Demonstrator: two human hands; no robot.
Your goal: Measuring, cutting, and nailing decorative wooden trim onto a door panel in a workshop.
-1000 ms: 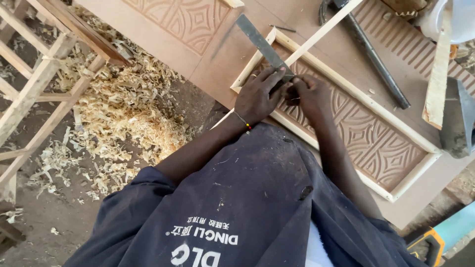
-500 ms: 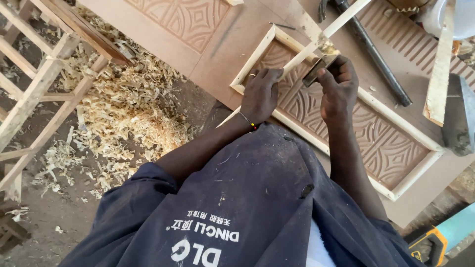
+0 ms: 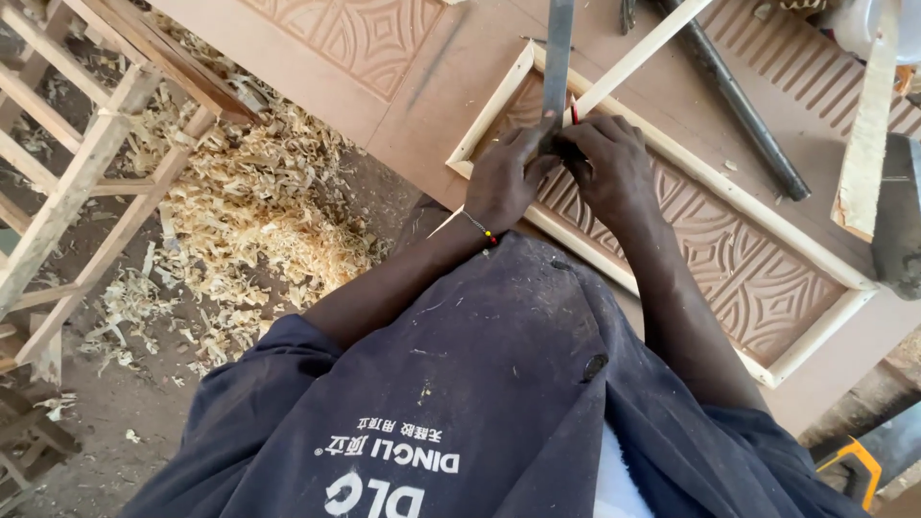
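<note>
My left hand (image 3: 508, 177) presses a grey metal blade of a square or ruler (image 3: 556, 53) down on a pale wooden strip (image 3: 638, 58) that lies across the carved door panel (image 3: 729, 259). My right hand (image 3: 609, 168) sits beside it, fingers closed around a small red-tipped pencil (image 3: 574, 113) at the blade's edge. Both hands touch each other above the panel's pale wooden frame (image 3: 489, 120). A beaded band circles my left wrist. My dark work jacket fills the lower frame.
A long dark metal bar (image 3: 739, 101) lies on the brown door (image 3: 432, 105) to the right. A rough plank (image 3: 868, 125) rests at far right. Wood shavings (image 3: 259, 221) cover the ground at left beside a wooden lattice frame (image 3: 86, 163).
The pale strip and the metal blade have shifted under my hands. My right hand came back down beside the left, and both now hold still at the blade's edge.
</note>
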